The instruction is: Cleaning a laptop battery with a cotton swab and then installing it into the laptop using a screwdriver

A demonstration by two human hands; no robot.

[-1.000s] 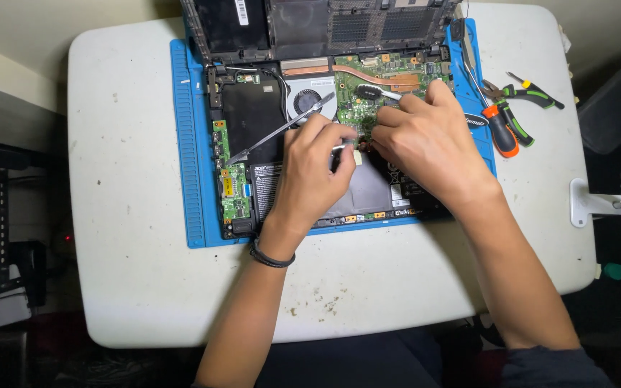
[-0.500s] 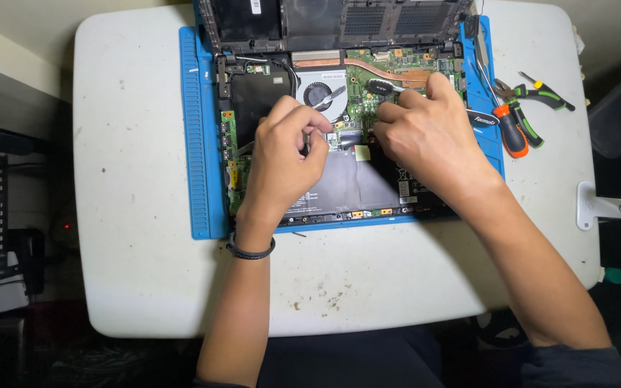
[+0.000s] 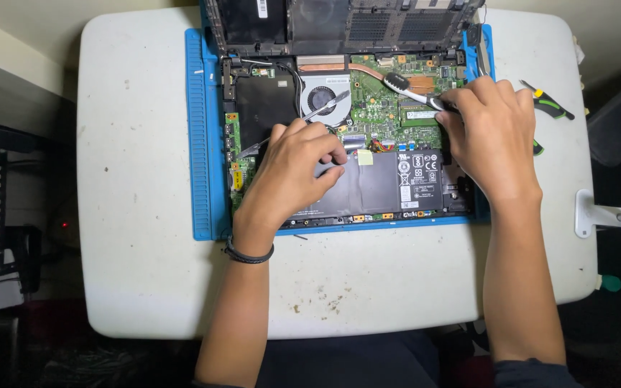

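Left hand (image 3: 292, 172) pinches tweezers (image 3: 323, 108) over laptop (image 3: 368, 136); tweezer ends hidden by fingers. Right hand (image 3: 494, 133) grips brush (image 3: 407, 90), handle hidden. Laptop lies on blue mat (image 3: 199, 136); screwdrivers (image 3: 551, 104) beside, on surface (image 3: 131, 215).

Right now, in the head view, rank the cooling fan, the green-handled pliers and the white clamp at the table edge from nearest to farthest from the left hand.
Measured from the left hand:
1. Cooling fan, just above the knuckles inside the open laptop.
2. Green-handled pliers, on the table beyond the right hand.
3. White clamp, at the table's far right edge.
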